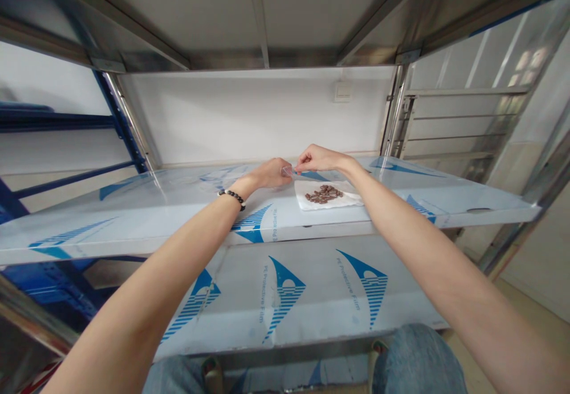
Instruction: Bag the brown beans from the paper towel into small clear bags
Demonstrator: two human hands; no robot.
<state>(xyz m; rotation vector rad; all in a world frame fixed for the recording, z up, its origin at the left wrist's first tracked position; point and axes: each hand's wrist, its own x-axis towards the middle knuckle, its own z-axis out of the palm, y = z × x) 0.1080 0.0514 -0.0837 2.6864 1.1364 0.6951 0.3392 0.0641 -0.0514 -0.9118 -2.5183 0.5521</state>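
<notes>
My left hand (272,173), with a dark beaded bracelet at the wrist, is closed on a small clear plastic container (286,171). Whether this is a bag or a rigid cup is hard to tell. Just to its right, my right hand (314,158) has thumb and fingers pinched together close to the container's edge. Anything between those fingertips is too small to make out. Below the right hand, a pile of small brown capsule-like pieces (324,194) lies on a white paper sheet (307,205).
The metal shelf (178,204) is wrapped in blue-printed protective film. A lower shelf (320,290) sits nearer my knees, and another shelf (222,13) hangs low overhead. Steel posts (394,112) stand at both sides, with a white wall (258,114) behind.
</notes>
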